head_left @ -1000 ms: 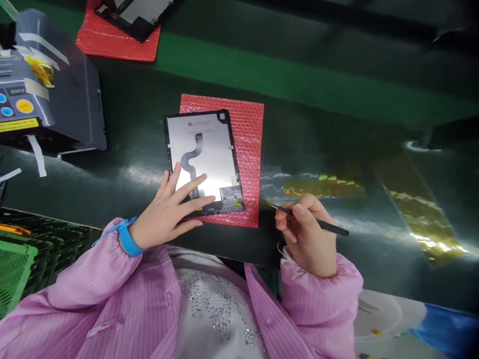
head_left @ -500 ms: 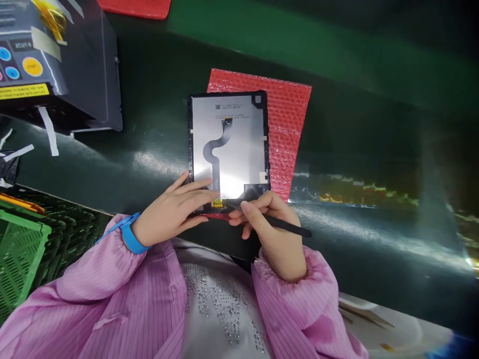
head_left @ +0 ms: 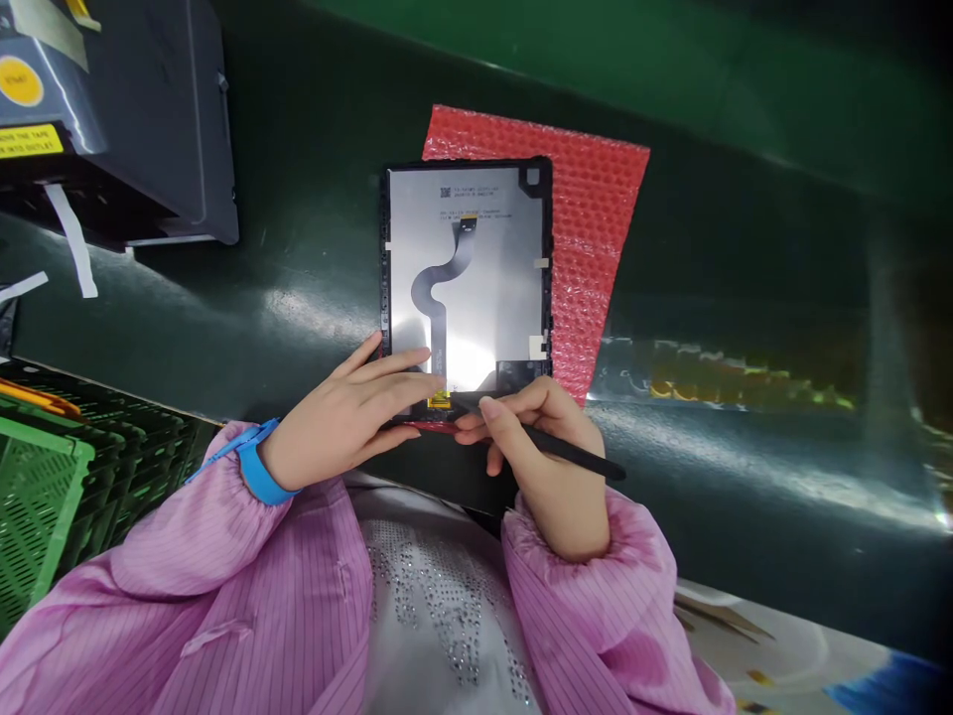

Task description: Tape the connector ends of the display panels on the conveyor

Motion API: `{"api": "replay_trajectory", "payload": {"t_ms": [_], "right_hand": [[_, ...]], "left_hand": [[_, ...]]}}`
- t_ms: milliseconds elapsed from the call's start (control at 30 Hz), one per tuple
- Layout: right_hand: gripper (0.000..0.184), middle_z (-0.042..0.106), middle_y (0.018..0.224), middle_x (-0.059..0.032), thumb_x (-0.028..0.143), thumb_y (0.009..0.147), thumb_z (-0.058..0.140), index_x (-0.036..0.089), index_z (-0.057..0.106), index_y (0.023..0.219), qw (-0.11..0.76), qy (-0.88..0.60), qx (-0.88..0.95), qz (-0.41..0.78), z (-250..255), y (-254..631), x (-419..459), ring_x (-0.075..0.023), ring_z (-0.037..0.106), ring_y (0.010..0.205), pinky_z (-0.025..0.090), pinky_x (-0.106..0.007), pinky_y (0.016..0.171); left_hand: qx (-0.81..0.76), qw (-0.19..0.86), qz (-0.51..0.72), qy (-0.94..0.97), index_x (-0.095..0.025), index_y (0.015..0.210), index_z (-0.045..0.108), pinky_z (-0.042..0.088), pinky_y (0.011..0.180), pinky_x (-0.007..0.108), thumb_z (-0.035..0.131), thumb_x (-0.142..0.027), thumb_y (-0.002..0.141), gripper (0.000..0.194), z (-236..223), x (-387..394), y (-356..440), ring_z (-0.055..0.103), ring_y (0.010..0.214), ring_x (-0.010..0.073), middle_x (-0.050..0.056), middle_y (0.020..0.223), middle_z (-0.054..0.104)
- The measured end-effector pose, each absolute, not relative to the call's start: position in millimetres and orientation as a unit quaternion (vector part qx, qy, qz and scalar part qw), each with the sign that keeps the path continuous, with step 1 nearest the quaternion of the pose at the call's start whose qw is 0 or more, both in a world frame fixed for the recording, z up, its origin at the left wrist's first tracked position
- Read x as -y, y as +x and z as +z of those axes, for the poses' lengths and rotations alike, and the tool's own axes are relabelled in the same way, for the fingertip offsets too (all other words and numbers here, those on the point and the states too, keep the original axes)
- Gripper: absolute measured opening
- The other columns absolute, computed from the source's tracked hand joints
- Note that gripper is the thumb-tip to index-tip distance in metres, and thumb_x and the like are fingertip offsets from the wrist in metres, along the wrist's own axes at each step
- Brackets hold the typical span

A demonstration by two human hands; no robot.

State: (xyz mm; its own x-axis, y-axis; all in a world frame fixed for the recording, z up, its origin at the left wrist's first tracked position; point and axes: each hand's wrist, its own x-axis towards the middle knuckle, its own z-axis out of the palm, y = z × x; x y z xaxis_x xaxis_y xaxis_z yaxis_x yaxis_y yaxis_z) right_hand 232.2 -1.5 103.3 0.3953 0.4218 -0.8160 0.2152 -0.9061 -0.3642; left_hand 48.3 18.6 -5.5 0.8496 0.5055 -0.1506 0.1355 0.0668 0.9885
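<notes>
A tablet screen assembly (head_left: 491, 288) lies back side up, partly over a red bubble-wrap sheet (head_left: 596, 228). A grey ribbon cable (head_left: 439, 283) snakes down its silver back to a yellow connector (head_left: 439, 399) near the lower edge. My left hand (head_left: 342, 407) rests with spread fingers on the lower left of the screen, fingertips by the cable's lower end. Black tweezers (head_left: 573, 454) are pinched in my right hand (head_left: 547, 447), their tip close to the yellow connector. Whether the tip touches the connector I cannot tell.
At the upper left stands a grey tape dispenser (head_left: 164, 129) with a white tape strip (head_left: 70, 238) hanging from it. Green plastic crates (head_left: 45, 516) sit below the table edge at the left. Transparent film with yellowish pieces (head_left: 745, 382) lies to the right on the dark green table.
The view has shifted slightly, so the screen and bubble wrap appear a little higher and farther right. Both hands keep nearly the same pose; the tweezers stay by the yellow connector.
</notes>
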Motion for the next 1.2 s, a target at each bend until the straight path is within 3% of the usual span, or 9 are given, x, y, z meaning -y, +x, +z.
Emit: {"api": "replay_trajectory", "payload": {"t_ms": [633, 867, 967, 1033, 1100, 1200], "right_hand": [[0.024, 0.073, 0.075, -0.0043, 0.033, 0.087, 0.069, 0.019, 0.052, 0.076, 0.073, -0.837, 0.197, 0.505, 104, 231, 2, -0.0144, 0.067, 0.053, 0.045, -0.019, 0.037], [0.021, 0.07, 0.07, -0.0006, 0.039, 0.089, 0.066, 0.022, 0.053, 0.088, 0.172, -0.88, 0.233, 0.378, 113, 247, 8, -0.0139, 0.062, 0.047, 0.033, -0.021, 0.034], [0.021, 0.067, 0.064, 0.0, 0.046, 0.094, 0.057, 0.025, 0.058, 0.094, 0.218, -0.868, 0.273, 0.352, 117, 253, 13, -0.0164, 0.061, 0.048, 0.034, -0.026, 0.038], [0.022, 0.067, 0.063, -0.0008, 0.046, 0.096, 0.054, 0.025, 0.061, 0.092, 0.217, -0.863, 0.303, 0.342, 119, 254, 16, -0.0179, 0.063, 0.052, 0.037, -0.028, 0.043], [0.021, 0.067, 0.063, -0.0013, 0.041, 0.097, 0.054, 0.023, 0.062, 0.089, 0.203, -0.86, 0.319, 0.341, 120, 254, 18, -0.0182, 0.064, 0.055, 0.039, -0.029, 0.046], [0.021, 0.067, 0.062, -0.0009, 0.037, 0.097, 0.054, 0.022, 0.061, 0.084, 0.194, -0.863, 0.319, 0.34, 119, 254, 19, -0.0169, 0.063, 0.054, 0.038, -0.028, 0.046]], "left_hand": [[-0.215, 0.644, 0.136, 0.722, -0.019, 0.121, 0.06, 0.024, 0.119, 0.054, 0.048, -0.023, 0.099, 0.026, -6, -21, 49, 0.044, 0.136, 0.0244, 0.004, 0.131, 0.062], [-0.216, 0.595, 0.119, 0.765, -0.023, 0.134, 0.053, 0.019, 0.12, 0.057, 0.05, -0.015, 0.094, 0.041, 0, -14, 53, 0.04, 0.139, 0.0266, 0.003, 0.135, 0.059], [-0.223, 0.633, 0.124, 0.731, -0.024, 0.137, 0.05, 0.02, 0.121, 0.055, 0.047, -0.014, 0.095, 0.043, 1, -16, 50, 0.038, 0.14, 0.0261, 0.004, 0.135, 0.058], [-0.252, 0.719, 0.152, 0.629, -0.027, 0.141, 0.046, 0.025, 0.12, 0.051, 0.047, -0.023, 0.098, 0.043, -1, -21, 40, 0.039, 0.14, 0.0252, 0.005, 0.141, 0.054], [-0.32, 0.813, 0.208, 0.44, -0.029, 0.141, 0.044, 0.038, 0.114, 0.048, 0.047, -0.048, 0.098, 0.047, -6, -29, 22, 0.046, 0.135, 0.0267, 0.006, 0.143, 0.051], [-0.409, 0.86, 0.272, 0.14, -0.026, 0.125, 0.059, 0.058, 0.089, 0.04, 0.029, -0.08, 0.088, 0.071, -20, -41, -15, 0.066, 0.105, 0.0243, 0.003, 0.119, 0.067]]}}
